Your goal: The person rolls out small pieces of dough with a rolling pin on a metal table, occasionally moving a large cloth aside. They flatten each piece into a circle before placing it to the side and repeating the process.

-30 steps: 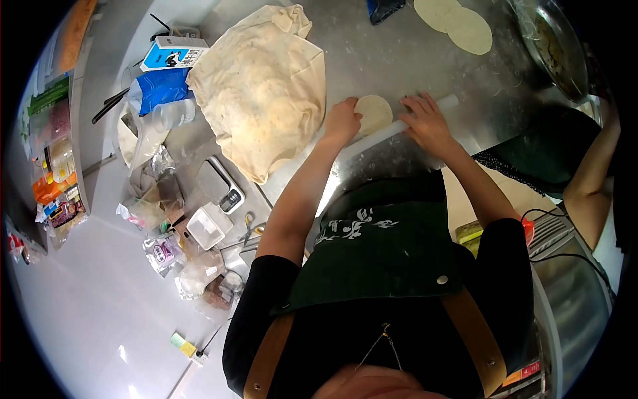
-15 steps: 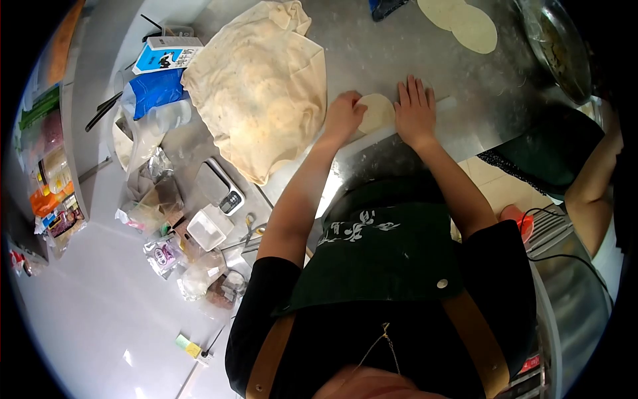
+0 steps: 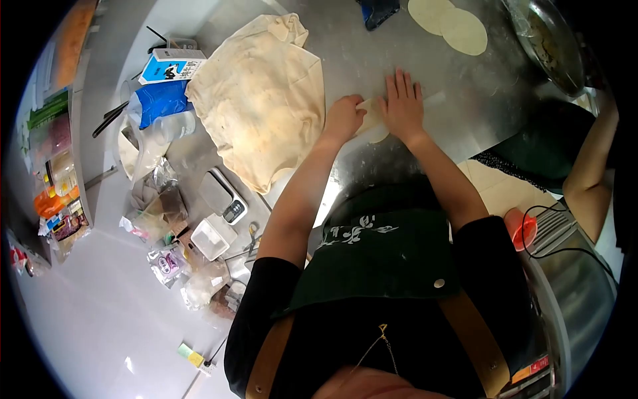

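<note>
My left hand is closed, its fingertips pinching the left edge of a small round dough wrapper on the steel worktop. My right hand lies flat, fingers stretched out, over a slim whitish rolling pin that crosses the wrapper at a slant. Part of the wrapper is hidden beneath the pin and my right hand. Left of my left hand a large cream cloth covers a bulging mound; what lies beneath it is hidden.
Two overlapping dough rounds lie at the back, beside a steel bowl with food in it. At left are a milk carton, a kitchen scale, a white plastic tub and bags. Another person's arm is at right.
The rolling pin has moved from the wrapper's near edge farther onto it. My right hand has shifted left over the wrapper, while my left hand keeps its pinch. The whole view has shifted slightly.
</note>
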Tool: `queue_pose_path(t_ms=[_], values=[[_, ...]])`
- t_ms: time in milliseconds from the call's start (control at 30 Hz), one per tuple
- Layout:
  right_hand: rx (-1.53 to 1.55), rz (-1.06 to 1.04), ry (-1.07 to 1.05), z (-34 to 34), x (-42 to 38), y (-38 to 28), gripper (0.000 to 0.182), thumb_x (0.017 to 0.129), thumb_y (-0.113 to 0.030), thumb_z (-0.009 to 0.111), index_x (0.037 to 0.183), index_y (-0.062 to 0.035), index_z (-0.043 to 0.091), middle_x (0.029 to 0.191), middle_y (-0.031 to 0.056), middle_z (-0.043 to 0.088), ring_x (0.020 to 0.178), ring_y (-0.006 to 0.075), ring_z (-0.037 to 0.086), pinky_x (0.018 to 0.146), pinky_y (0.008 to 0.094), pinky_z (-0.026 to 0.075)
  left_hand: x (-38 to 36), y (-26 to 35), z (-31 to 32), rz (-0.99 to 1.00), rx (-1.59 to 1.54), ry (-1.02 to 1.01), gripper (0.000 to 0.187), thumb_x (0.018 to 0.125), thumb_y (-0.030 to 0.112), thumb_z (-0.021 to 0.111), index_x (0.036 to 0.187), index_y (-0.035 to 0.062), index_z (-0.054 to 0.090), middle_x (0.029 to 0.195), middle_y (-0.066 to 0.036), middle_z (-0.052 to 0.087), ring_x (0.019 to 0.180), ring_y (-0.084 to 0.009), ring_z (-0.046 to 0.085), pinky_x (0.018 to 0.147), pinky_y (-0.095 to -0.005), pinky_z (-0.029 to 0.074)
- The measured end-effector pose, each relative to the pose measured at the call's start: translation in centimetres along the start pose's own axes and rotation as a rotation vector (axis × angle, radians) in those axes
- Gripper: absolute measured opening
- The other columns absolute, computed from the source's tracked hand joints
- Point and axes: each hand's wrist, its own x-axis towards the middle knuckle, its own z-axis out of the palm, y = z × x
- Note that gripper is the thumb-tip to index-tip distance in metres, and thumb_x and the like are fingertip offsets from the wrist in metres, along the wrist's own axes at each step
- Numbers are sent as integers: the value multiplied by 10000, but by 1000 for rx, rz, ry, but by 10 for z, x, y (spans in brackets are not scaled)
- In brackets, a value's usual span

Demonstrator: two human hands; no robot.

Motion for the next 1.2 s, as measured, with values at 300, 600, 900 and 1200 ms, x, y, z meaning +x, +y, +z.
queue_pose_path(t_ms=[300, 600, 900, 1200], values=[[235, -409, -212, -51, -79, 65, 441, 614, -202, 803, 1007, -84, 641, 1318, 118, 514, 1249, 305, 466, 1101, 497, 312, -27, 24, -9, -145, -16, 2, 232, 794, 137, 672, 998, 30, 644, 886, -189, 670, 853, -382, 633, 743, -440, 498], [262, -425, -289, -46, -31, 53, 383, 734, -297, 750, 1007, -59, 624, 1270, 142, 519, 1226, 315, 461, 1114, 493, 286, -30, 5, 1, -213, -20, -50, 268, 806, 111, 670, 1054, 14, 644, 1030, -214, 661, 966, -389, 620, 816, -448, 498], [-17, 16, -89, -5, -26, 14, 525, 895, -305, 563, 1328, -22, 470, 1457, 193, 382, 1368, 357, 327, 1129, 519, 224, -23, -16, 15, -104, -131, 76, 256, 803, 117, 672, 1024, -11, 645, 892, -171, 682, 791, -287, 664, 712, -365, 512], [27, 78, -100, -2, -11, 4, 555, 921, -293, 525, 1394, -28, 411, 1508, 213, 311, 1382, 363, 316, 1123, 556, 206, 3, -10, 5, -136, -314, -4, 232, 817, 109, 689, 1013, -13, 666, 833, -125, 698, 744, -179, 658, 684, -299, 513]])
